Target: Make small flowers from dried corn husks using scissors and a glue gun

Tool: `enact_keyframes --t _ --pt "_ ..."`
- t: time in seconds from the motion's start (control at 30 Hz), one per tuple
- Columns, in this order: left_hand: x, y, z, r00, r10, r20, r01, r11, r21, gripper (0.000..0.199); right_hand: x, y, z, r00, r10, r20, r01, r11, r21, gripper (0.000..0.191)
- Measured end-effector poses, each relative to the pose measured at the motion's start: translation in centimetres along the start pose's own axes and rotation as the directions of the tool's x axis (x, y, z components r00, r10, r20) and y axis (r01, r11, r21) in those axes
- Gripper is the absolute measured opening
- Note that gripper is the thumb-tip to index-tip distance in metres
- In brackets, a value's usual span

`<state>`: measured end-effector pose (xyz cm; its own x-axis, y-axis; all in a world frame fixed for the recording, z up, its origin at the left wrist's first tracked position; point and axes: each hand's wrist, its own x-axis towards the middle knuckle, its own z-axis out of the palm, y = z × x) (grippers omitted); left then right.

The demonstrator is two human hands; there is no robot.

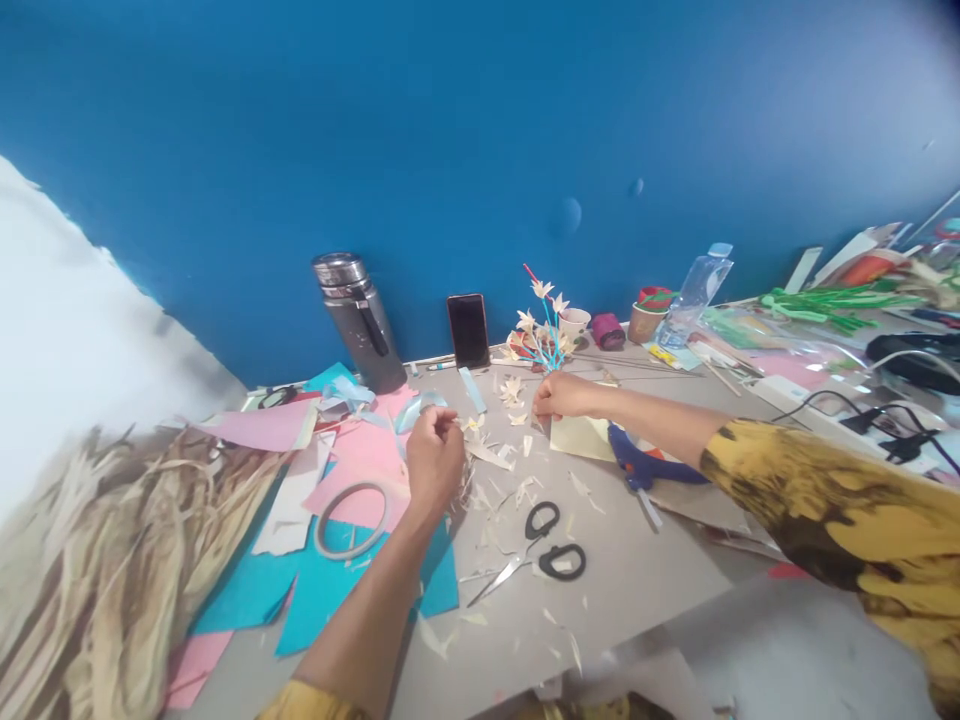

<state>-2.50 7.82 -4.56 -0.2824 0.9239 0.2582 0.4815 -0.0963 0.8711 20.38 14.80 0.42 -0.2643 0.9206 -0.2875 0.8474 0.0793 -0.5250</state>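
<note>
My left hand hovers over the left part of the table with its fingers curled together; whatever they may hold is too small to make out. Thumb and fingers of my right hand are pinched just in front of a bunch of pale husk flowers on blue stems, and I cannot tell what is between them. Between the hands lie loose pale flower pieces and scraps. Nearer to me are scissors with black handles, their blades spread. A blue glue gun lies under my right forearm.
Dried husks are heaped at left, beside blue felt, pink sheets and a tape roll. Along the wall stand a flask, a phone and a plastic bottle. Cables trail over a power strip at right.
</note>
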Motion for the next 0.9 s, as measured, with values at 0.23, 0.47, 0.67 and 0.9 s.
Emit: enact_keyframes --t 0.23,0.47,0.67,0.9 --pt "0.7 -1.4 0.2 0.999 0.032 -0.003 -0.032 0.998 0.062 0.016 0.9 -0.9 -0.1 0.993 -0.048 -0.110 0.001 0.922 -0.387 0.016" --pt "0.2 -1.1 0.2 0.932 0.248 0.265 -0.348 0.819 0.456 0.038 2.3 -4.5 3.4 0.924 -0.383 0.022 0.344 0.803 -0.486 0.028" --pt "-0.2 -0.7 0.1 0.959 0.120 0.256 -0.269 0.663 0.698 0.045 4.5 -5.9 5.3 0.873 -0.478 0.096 0.461 0.746 -0.481 0.035" --pt "0.1 -0.5 0.1 0.985 0.098 0.144 -0.171 0.715 0.678 0.049 4.8 -5.5 3.6 0.890 -0.445 0.102 0.435 0.758 -0.486 0.040"
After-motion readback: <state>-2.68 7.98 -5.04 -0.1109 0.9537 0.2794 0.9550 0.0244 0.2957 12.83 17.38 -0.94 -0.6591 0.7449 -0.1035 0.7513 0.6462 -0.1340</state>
